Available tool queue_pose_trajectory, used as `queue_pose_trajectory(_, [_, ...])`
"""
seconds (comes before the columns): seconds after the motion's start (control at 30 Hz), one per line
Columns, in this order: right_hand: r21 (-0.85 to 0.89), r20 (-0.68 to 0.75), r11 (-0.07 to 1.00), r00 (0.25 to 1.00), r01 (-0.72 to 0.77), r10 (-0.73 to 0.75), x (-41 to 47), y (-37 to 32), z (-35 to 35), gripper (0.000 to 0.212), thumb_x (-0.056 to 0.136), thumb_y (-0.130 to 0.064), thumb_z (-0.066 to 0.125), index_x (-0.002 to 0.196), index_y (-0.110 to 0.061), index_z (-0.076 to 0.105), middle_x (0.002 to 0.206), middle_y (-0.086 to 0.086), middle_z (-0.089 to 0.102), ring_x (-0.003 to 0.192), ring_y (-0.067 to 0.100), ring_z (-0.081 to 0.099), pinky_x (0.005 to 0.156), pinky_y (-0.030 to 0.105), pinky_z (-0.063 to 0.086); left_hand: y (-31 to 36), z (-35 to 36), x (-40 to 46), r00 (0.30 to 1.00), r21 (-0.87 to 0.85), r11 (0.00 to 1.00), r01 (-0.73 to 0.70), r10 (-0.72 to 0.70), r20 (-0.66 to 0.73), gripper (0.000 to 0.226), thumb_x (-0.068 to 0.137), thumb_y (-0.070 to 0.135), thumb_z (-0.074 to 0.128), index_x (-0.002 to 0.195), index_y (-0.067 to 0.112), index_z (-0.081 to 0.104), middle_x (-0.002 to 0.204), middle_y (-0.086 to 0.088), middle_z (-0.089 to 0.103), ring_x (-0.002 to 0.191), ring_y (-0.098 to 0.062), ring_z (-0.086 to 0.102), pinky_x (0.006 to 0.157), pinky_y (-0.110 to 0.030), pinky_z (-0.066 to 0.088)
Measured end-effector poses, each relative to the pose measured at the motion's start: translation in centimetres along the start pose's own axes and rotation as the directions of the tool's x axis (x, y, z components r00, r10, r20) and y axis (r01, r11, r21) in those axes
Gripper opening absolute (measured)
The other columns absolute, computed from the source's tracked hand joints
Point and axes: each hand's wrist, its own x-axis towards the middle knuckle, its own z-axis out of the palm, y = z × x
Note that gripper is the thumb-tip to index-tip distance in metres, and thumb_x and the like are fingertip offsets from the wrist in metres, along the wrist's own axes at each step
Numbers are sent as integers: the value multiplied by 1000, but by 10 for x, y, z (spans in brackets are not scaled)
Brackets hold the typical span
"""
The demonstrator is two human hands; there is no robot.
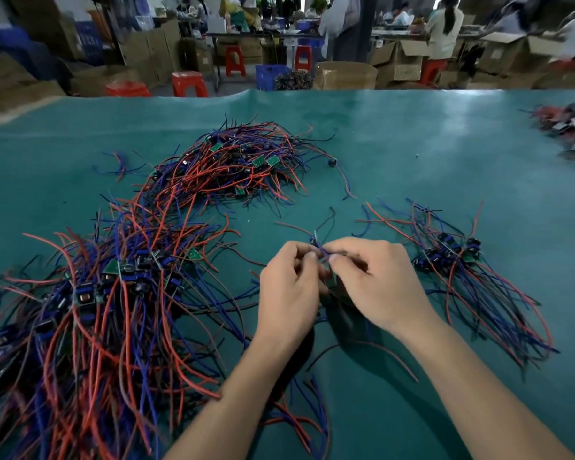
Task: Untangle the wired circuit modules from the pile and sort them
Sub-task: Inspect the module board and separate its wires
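Observation:
My left hand [287, 290] and my right hand [372, 280] meet above the middle of the green mat [412, 154], both pinching one wired circuit module [322, 254] by its blue wires. Its loose wire ends stick up behind my fingers and trail down under my wrists. A large tangled pile [107, 313] of red, blue and black wires with small boards fills the left. A second tangle [233, 164] lies further back. On the right a smaller aligned bundle [462, 260] of modules lies with its wires running toward me.
Another heap of modules [568, 124] sits at the mat's far right edge. Beyond the table are red stools [190, 83], a blue crate [268, 76], cardboard boxes [346, 76] and people at other benches.

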Motion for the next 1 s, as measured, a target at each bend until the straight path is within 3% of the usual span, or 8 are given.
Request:
queue_pose_trajectory(0.13, [-85,10,990,994,109,-108,-4,-1,5,14,96,-20,64,85,-15,72,52,-3,55,50,20,42,52,32,37,3,0,-3,999,6,999,-31,31,-10,34,93,46,50,80,18,63,67,-4,65,60,-28,58,65,-57,55])
queue_pose_trajectory(0.27, [-39,58,994,993,107,-104,-5,0,6,18,92,-22,66,78,-11,68,47,0,40,50,19,28,48,23,28,5,-4,-1,996,50,998,-33,37,-76,29,99,34,58,76,17,63,57,7,59,53,-16,53,64,-53,56])
queue_pose_trajectory(0.4, [200,83,977,995,-76,60,0,2,-2,22,81,-28,61,90,-22,81,49,1,58,44,4,44,50,25,41,4,-3,-1,997,100,994,-41,47,-61,25,98,24,55,76,15,63,60,-1,65,58,-25,60,63,-48,55])
queue_pose_trajectory(0.53, [75,3,978,981,-195,195,5,11,0,30,94,-36,64,78,-11,70,54,-1,55,52,6,45,55,28,38,8,-1,-5,999,64,997,-43,41,26,25,91,32,48,73,17,58,55,0,66,50,-19,60,59,-43,54])
queue_pose_trajectory(0.67, [614,190,667,899,-422,394,7,9,4,18,99,-20,64,92,-10,77,74,-7,68,54,12,53,41,25,34,6,-1,-5,991,116,991,-72,58,119,22,81,30,45,65,18,53,54,-1,65,52,-24,60,60,-45,54])
queue_pose_trajectory(0.73, [707,242,562,893,-430,380,8,7,1,11,93,-12,69,94,-12,80,78,-7,71,54,9,54,42,20,35,7,0,-6,989,128,988,-81,64,133,20,76,30,45,61,19,53,51,1,63,50,-22,59,58,-43,53])
queue_pose_trajectory(0.87, [756,220,513,896,-407,387,9,8,1,19,63,-28,84,75,-15,79,70,1,63,57,11,51,51,23,39,8,1,-8,986,104,992,-77,60,157,21,79,34,52,69,18,60,60,-1,66,59,-25,61,64,-44,55])
queue_pose_trajectory(1.0, [751,176,536,899,-386,401,9,6,2,18,61,-30,85,67,-16,76,64,2,62,54,12,54,51,22,44,8,0,-8,976,90,991,-97,77,202,26,88,40,64,81,15,67,66,0,71,57,-22,64,62,-42,56])
